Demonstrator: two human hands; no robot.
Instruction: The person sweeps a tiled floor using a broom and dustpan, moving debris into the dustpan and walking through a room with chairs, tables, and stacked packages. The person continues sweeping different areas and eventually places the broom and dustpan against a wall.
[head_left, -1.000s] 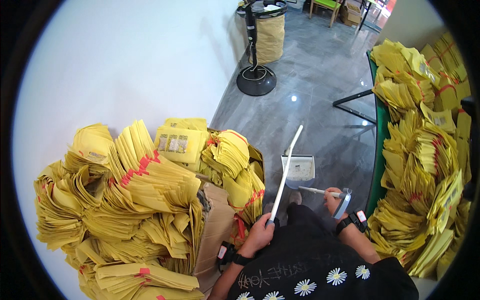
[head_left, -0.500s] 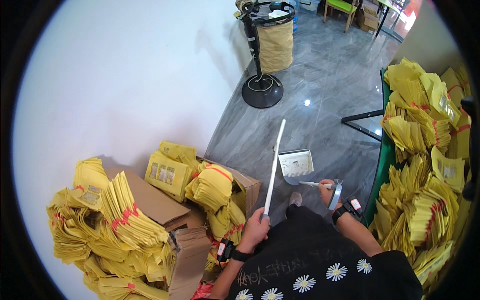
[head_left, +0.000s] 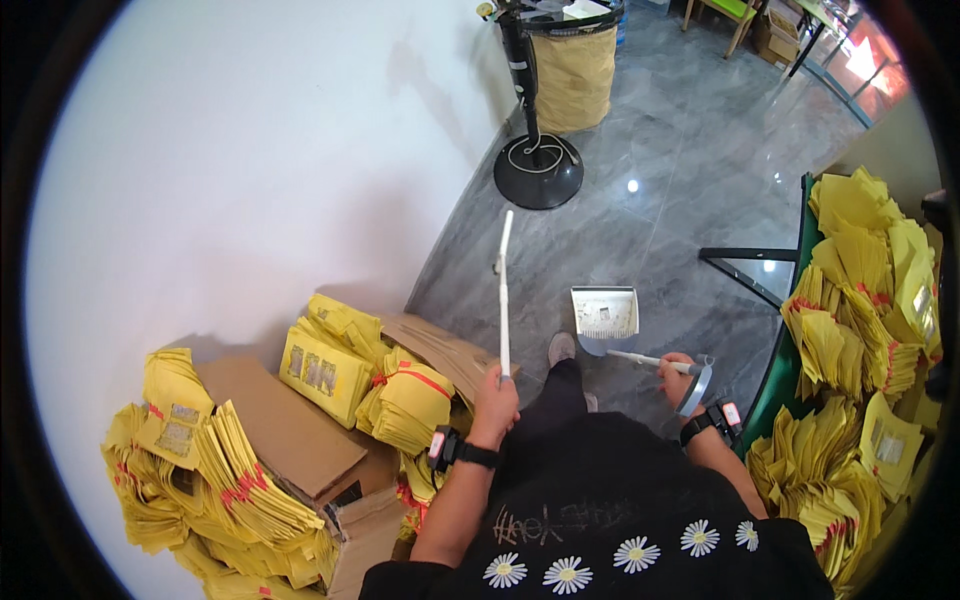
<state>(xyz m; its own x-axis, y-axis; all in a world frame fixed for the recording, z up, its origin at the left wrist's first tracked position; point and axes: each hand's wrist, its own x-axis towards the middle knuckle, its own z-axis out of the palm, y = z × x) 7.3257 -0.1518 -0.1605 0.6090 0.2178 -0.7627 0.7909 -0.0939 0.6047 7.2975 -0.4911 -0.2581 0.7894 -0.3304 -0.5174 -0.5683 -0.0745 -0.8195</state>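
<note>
My left hand is closed round the grey lower end of a long white pole. The pole points away from me over the floor and bends slightly near its far tip; no broom head shows on it. My right hand grips the pale handle of a dustpan. That handle ends in a grey loop beside my wrist. White inside with a toothed grey edge toward me, the pan hangs or rests low over the grey floor and has small dark bits in it. My shoe is close by.
Bundles of yellow paper envelopes lie piled by a cardboard box at left. More yellow bundles cover a green table at right, its black leg jutting out. Ahead stand a black round-based stand and a brown bin.
The pole has swung left and stands more upright in view. My left hand has moved forward. A shoe has stepped forward, and the whole view has shifted.
</note>
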